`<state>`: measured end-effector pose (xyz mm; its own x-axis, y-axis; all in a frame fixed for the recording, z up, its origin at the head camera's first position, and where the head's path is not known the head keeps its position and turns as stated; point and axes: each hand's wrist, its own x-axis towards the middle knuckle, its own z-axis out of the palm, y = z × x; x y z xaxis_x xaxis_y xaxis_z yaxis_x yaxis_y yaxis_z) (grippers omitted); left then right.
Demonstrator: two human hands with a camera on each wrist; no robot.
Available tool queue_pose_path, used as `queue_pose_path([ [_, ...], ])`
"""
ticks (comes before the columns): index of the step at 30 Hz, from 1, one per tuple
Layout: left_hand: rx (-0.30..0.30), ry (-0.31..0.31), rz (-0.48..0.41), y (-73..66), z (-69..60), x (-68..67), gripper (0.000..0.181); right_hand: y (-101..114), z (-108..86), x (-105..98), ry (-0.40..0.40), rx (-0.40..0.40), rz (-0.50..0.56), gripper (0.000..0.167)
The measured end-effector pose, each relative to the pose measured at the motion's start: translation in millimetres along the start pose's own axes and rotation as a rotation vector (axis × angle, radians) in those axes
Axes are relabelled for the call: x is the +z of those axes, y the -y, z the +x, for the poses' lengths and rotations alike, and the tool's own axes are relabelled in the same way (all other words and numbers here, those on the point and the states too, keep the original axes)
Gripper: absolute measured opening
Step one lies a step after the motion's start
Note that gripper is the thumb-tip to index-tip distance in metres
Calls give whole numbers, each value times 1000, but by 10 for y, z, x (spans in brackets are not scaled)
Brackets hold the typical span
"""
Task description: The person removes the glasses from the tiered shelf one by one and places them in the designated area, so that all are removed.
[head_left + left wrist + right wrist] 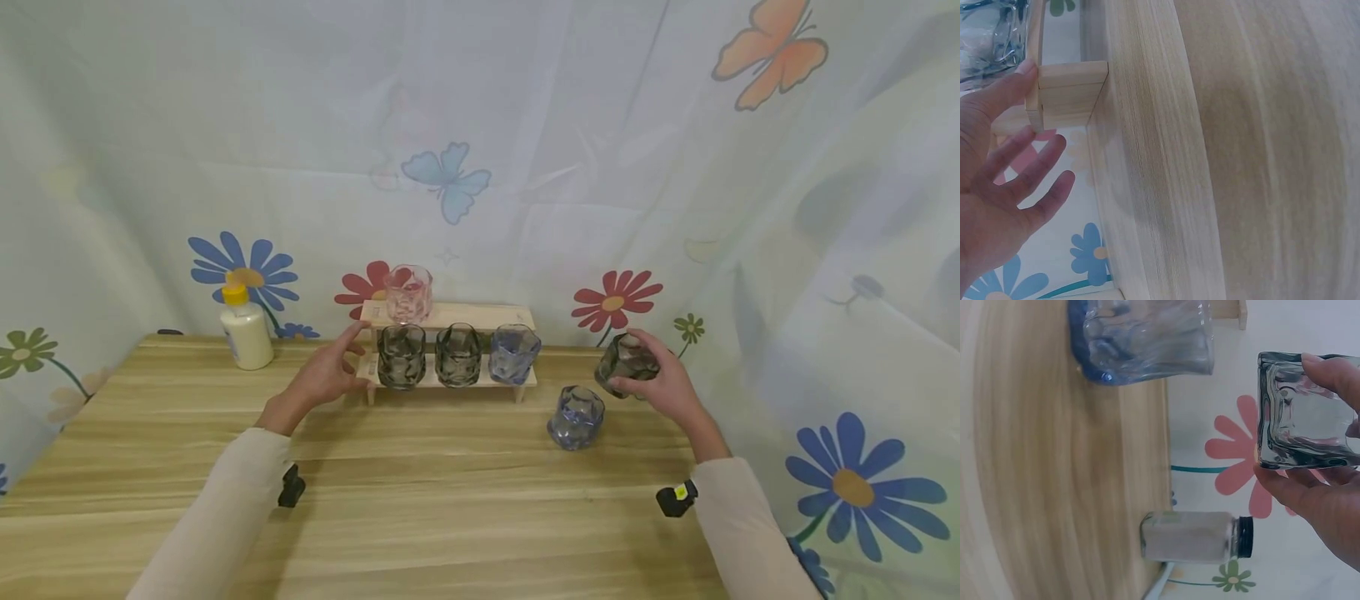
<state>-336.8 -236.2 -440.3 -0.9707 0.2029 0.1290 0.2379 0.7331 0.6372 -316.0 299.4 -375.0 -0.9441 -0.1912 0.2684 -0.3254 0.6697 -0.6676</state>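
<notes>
A smoky grey drinking glass (627,360) is held between thumb and fingers of my right hand (667,379), raised off the table at the right. Below and left of it stands a bluish glass (577,418) on the table. My left hand (327,371) is at the left end of a two-tier wooden rack (480,312), its thumb and a fingertip touching the wood (1038,94), the other fingers spread. On the lower tier sit two smoky grey glasses (402,357) and a bluish glass (514,353). A pink glass (408,294) stands at the upper tier's left end.
Toward the back left of the wooden table (450,517) stands a bottle of pale contents with a yellow cap (247,329). The right wrist view shows a clear jar with a black lid (1194,536). A flowered curtain (525,208) hangs behind the table.
</notes>
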Motion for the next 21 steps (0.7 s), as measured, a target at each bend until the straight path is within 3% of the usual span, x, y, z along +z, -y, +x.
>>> queue_pose_path([
  [21, 4, -5, 4, -16, -9, -11, 102, -375, -161, 138, 15, 114, -38, 83],
])
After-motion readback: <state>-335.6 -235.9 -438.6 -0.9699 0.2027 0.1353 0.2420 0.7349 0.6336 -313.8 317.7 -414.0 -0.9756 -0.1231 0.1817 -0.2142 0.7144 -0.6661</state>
